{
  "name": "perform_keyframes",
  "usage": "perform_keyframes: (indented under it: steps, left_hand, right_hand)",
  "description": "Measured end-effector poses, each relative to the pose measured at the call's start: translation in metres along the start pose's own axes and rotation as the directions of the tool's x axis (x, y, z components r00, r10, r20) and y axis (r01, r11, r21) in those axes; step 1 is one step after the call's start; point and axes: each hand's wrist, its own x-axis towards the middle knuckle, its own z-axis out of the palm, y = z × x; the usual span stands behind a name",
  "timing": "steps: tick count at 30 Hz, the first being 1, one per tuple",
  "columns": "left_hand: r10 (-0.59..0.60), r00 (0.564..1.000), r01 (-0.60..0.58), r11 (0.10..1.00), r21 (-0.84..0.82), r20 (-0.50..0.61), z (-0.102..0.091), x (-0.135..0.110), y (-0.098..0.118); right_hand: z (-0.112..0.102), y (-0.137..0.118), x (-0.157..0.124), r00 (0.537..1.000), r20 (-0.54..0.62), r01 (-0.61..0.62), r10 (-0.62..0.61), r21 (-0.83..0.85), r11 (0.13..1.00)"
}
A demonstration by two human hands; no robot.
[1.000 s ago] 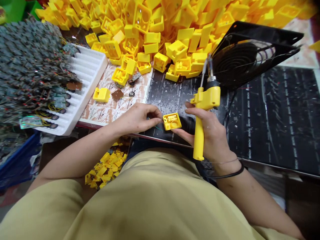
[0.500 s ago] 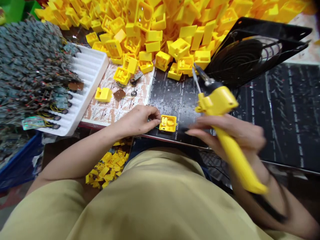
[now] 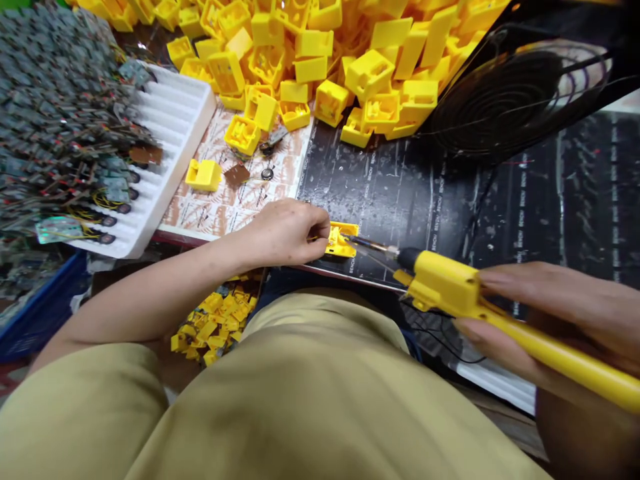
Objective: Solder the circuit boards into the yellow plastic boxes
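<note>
A small open yellow plastic casing (image 3: 351,231) lies on the black bench top near its front edge. My left hand (image 3: 300,232) is closed at the casing's left end, fingertips pressed together and covering that part. What they pinch is hidden. My right hand (image 3: 545,313) grips a yellow soldering iron (image 3: 445,280) with a thin feed tube beside its tip. The dark metal tip points left and reaches the inside of the casing. Whether it touches a contact there I cannot tell.
Many yellow casings (image 3: 265,60) are heaped at the back. A black fan (image 3: 510,100) stands back right. On the left, a white foam tray (image 3: 170,127) bears piled wired circuit boards (image 3: 60,120). A loose casing (image 3: 203,175) and a brown square piece (image 3: 237,175) lie nearby. More yellow parts (image 3: 215,327) sit below the bench.
The soldering iron has come down and swung left, its tip now at the casing instead of pointing up. My left hand has shifted slightly right, over the casing's left end.
</note>
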Motion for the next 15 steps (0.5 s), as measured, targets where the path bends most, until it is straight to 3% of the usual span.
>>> perform_keyframes:
  steps: [3, 9, 15]
  left_hand:
    - [-0.035, 0.998, 0.032, 0.998, 0.046, 0.05, -0.004, 0.004, 0.005]
    - [-0.057, 0.995, 0.045, 0.99, 0.13, 0.086, -0.008, 0.008, 0.01]
    - [-0.069, 0.988, 0.041, 0.981, 0.188, 0.139, -0.013, 0.011, 0.014]
  right_hand:
    - [0.006, 0.009, 0.004, 0.983, 0.073, 0.162, -0.166, 0.057, 0.985]
    - [0.011, 0.018, 0.007, 0.988, 0.111, 0.106, -0.111, 0.055, 0.993]
    - [0.005, 0.016, 0.024, 0.956, 0.098, 0.266, -0.276, 0.102, 0.959]
